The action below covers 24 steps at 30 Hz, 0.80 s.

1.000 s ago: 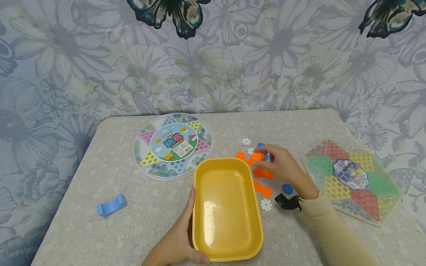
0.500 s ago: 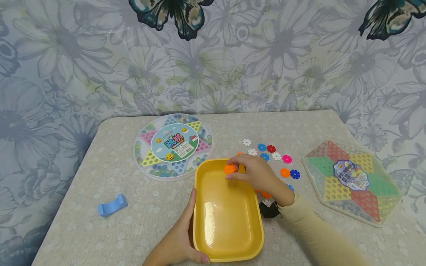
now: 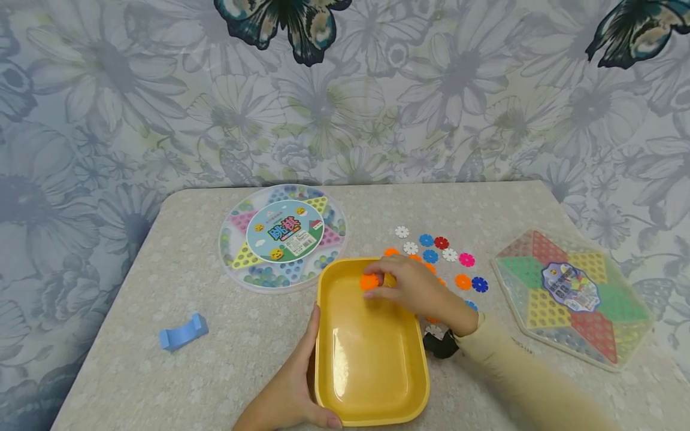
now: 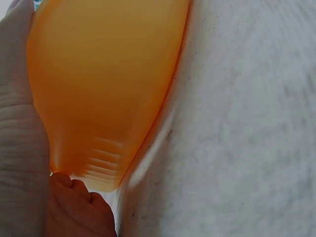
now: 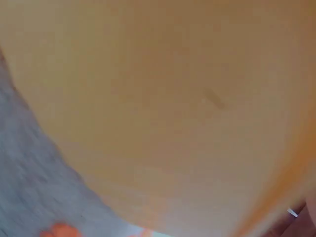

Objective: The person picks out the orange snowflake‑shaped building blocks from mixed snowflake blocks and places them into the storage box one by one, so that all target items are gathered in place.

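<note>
A yellow plastic tray lies lengthwise before me at the middle of the table. My left hand grips its left side, thumb at the near left corner and fingers along the outer wall. In the left wrist view the tray's wall fills the space beside that hand. Over the tray's far end, my right hand pinches an orange notched plastic disc between thumb and fingers. Several more orange discs lie just beyond and right of the tray, partly hidden by the right hand.
Blue, white, red and pink notched discs lie scattered to the right. A round marble board game stands behind left, a hexagonal one at right. A light blue curved block sits at left. A dark strap hangs at the right wrist.
My right hand has moved left from the scattered discs to over the tray, carrying the orange disc, then slightly lower. The left hand keeps its grip on the tray.
</note>
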Motion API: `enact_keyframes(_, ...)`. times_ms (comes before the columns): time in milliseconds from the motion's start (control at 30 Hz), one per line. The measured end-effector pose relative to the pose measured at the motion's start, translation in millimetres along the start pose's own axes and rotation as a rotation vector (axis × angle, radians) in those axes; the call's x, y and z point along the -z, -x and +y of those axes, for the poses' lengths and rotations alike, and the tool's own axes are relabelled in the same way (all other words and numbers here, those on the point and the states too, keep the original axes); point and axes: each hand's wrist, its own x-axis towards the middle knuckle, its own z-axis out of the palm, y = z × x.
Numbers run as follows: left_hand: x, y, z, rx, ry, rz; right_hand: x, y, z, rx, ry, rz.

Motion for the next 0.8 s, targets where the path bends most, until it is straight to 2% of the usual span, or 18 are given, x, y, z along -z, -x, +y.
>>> enact_keyframes(200,-2.0,-0.7,1.1,0.02,0.032,-0.011,16.7,-5.2,-11.2,0.003,-0.01,-0.055)
enact_keyframes(367,-1.3,-0.6,1.0,0.025,0.004,0.004,19.7,-18.1,-24.1,-0.008,-0.034,-0.108)
enact_keyframes(567,-0.3,-0.2,-0.2,0.004,-0.004,-0.001,7.8,-33.0,-33.8,-0.046,-0.079,-0.17)
enact_keyframes(800,1.0,1.0,-2.5,-0.012,-0.044,0.013,-14.5,-41.2,-27.6,-0.138,-0.186,-0.21)
